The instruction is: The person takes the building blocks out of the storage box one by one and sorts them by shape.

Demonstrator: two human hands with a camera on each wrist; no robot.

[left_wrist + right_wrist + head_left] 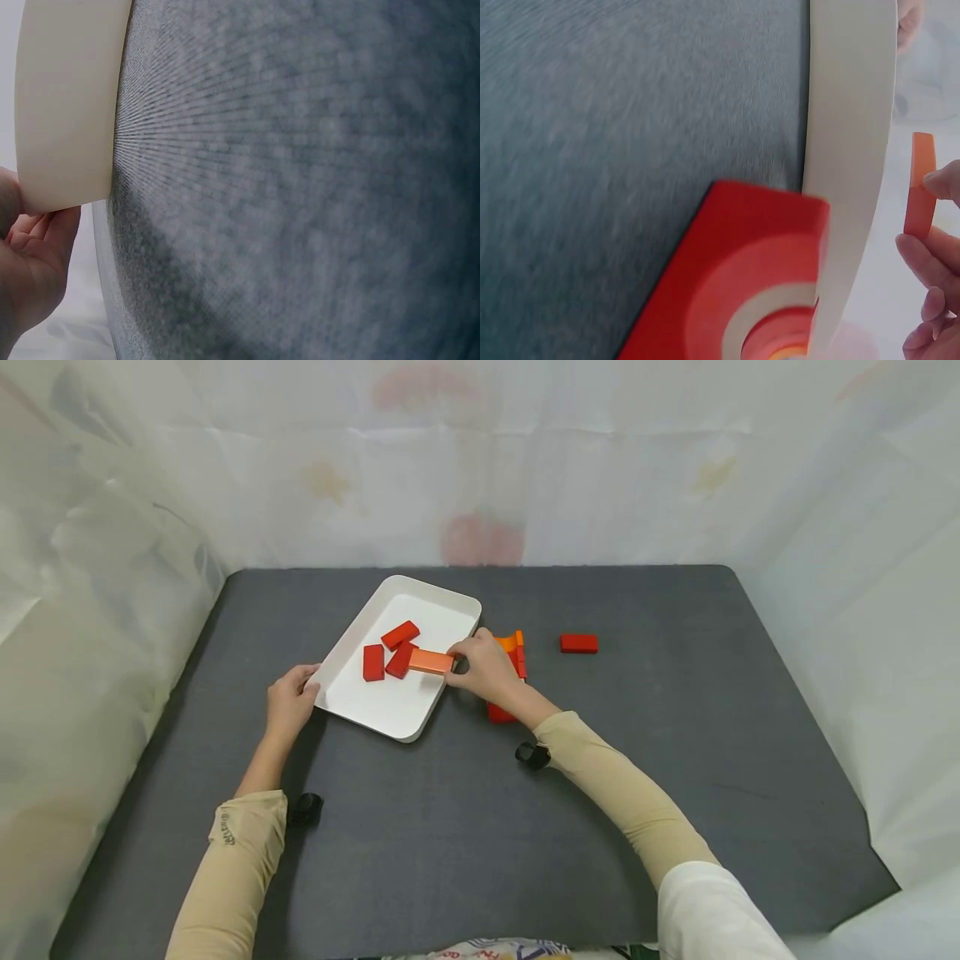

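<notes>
A white tray (390,714) lies on the dark grey table (480,827), holding three red blocks (400,634). My right hand (484,665) pinches an orange block (431,661) over the tray's right rim, beside the red ones. In the right wrist view the orange block (919,184) sits between my fingertips (941,182) past the tray wall (851,150). My left hand (291,697) grips the tray's near-left corner; the left wrist view shows its fingers (34,255) under the tray edge (67,97).
More red and orange blocks (517,652) lie just behind and under my right hand, and a red block (735,277) fills the right wrist view's foreground. A lone red block (579,643) lies further right. White sheeting walls the table on three sides.
</notes>
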